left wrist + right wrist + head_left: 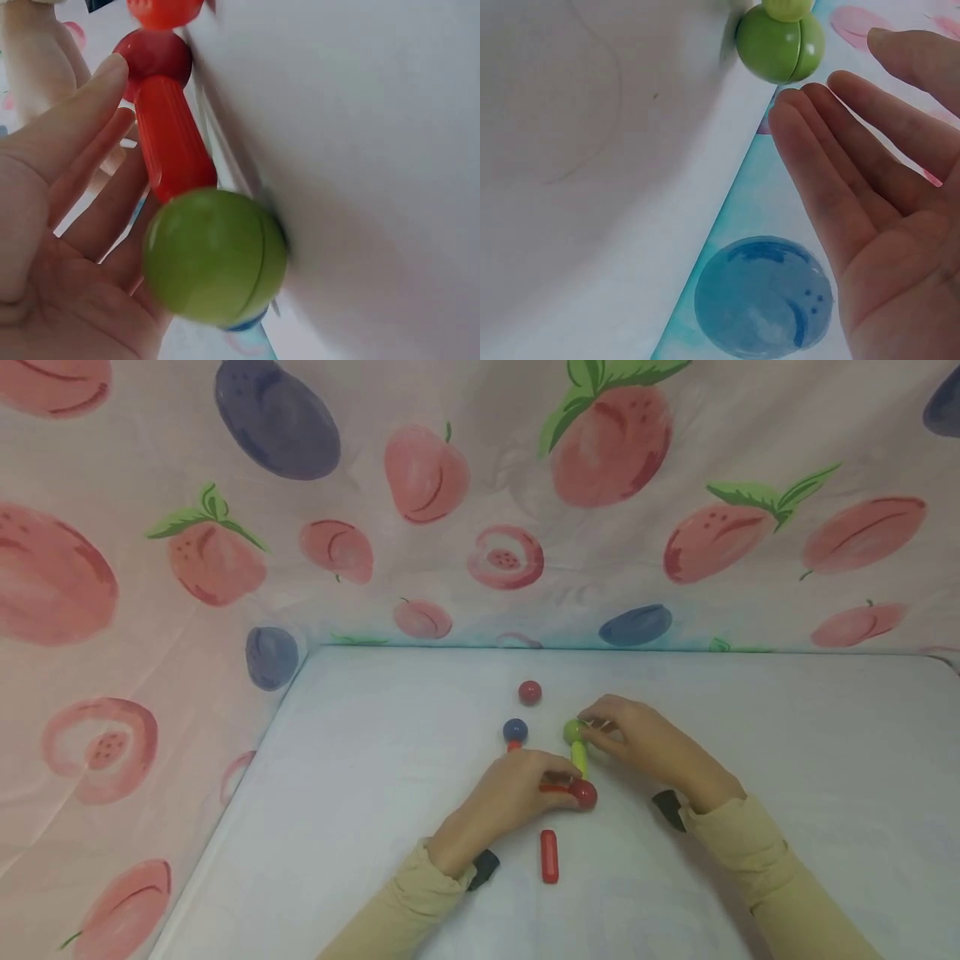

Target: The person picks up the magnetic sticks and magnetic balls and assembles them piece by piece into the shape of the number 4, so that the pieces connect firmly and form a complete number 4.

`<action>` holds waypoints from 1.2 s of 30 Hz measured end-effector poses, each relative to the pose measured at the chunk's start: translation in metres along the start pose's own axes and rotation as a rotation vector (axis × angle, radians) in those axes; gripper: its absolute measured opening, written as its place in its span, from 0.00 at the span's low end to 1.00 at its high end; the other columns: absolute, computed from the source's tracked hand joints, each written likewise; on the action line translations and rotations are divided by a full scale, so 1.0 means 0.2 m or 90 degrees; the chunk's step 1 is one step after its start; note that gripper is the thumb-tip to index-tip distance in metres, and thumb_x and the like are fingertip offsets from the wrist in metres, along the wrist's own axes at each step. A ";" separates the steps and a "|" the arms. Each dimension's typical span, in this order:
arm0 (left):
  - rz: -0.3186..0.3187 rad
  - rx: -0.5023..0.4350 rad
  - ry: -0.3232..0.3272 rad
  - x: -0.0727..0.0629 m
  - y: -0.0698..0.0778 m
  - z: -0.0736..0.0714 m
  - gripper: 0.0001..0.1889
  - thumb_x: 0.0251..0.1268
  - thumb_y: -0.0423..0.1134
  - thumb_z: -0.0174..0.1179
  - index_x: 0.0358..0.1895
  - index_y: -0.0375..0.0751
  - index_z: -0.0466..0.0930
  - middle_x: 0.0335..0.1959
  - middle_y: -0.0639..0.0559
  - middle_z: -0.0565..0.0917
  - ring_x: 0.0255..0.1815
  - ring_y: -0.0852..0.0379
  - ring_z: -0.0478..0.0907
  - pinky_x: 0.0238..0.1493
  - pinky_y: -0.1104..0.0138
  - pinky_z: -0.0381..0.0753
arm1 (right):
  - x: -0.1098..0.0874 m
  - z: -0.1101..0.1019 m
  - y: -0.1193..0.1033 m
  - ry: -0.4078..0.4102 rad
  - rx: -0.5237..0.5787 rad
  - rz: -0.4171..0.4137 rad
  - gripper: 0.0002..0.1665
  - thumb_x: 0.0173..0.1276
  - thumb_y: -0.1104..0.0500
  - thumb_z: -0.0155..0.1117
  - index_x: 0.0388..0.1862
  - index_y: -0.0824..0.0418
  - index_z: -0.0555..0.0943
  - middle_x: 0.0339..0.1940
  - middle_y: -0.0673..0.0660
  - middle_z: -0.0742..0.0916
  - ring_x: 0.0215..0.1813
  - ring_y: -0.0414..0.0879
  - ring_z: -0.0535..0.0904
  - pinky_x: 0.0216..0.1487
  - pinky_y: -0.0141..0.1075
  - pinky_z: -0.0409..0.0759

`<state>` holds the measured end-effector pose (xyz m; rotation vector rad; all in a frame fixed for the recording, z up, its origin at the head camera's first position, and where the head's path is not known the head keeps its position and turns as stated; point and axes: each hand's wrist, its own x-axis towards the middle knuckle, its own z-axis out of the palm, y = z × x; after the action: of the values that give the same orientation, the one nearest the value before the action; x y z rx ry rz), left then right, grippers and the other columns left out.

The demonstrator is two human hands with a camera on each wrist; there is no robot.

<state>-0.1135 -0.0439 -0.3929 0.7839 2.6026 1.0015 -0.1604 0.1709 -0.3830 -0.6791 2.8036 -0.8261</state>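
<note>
My left hand (517, 785) pinches a red ball (583, 793) with thumb and fingertips, close over the white table. A red rod (172, 139) runs from that ball to a green ball (217, 255) in the left wrist view; the hand hides this end in the head view. From the red ball a yellow-green rod (579, 760) leads up to another green ball (574, 732). Beside that ball is my right hand (648, 739), its fingers extended and a small gap off it in the right wrist view. A blue ball (515, 730) tops a partly hidden red rod (513, 746).
One loose red ball (530, 692) lies farther back on the white table (375, 710). Nearer me is a loose red rod (549, 857). Fruit-print cloth (495, 485) hangs behind and along the left of the table.
</note>
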 end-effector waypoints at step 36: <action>-0.092 0.021 0.077 -0.21 -0.14 -0.12 0.14 0.56 0.42 0.73 0.46 0.49 0.89 0.38 0.62 0.85 0.41 0.61 0.80 0.46 0.68 0.81 | -0.19 0.04 -0.09 -0.035 -0.036 -0.034 0.18 0.64 0.58 0.71 0.53 0.59 0.84 0.51 0.53 0.86 0.57 0.51 0.81 0.59 0.49 0.80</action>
<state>-0.0993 -0.0990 -0.3930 0.5494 2.7391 0.9955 -0.1182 0.1705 -0.3789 -0.7757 2.7809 -0.7274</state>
